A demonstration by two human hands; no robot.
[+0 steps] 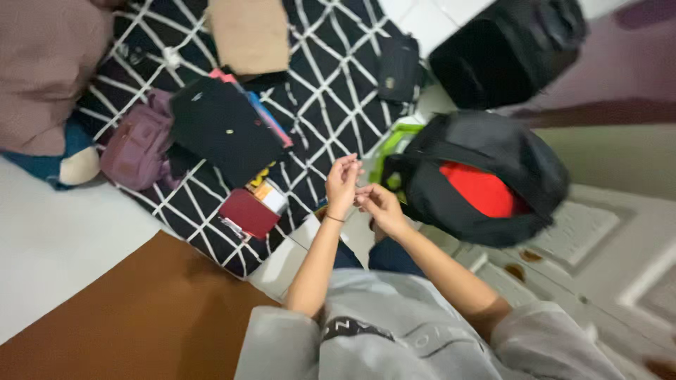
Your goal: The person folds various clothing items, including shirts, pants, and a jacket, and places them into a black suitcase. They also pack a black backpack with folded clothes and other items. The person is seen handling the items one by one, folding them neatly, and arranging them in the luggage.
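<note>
White floor tiles lie under both hands (360, 191), fingertips pinched together, just left of an open black backpack (486, 176)

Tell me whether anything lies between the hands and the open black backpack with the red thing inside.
Nothing visible does. The left hand and right hand are raised together, fingertips touching, just beside the black backpack. Only bare floor shows in the gap; the red item sits inside its opening.
</note>
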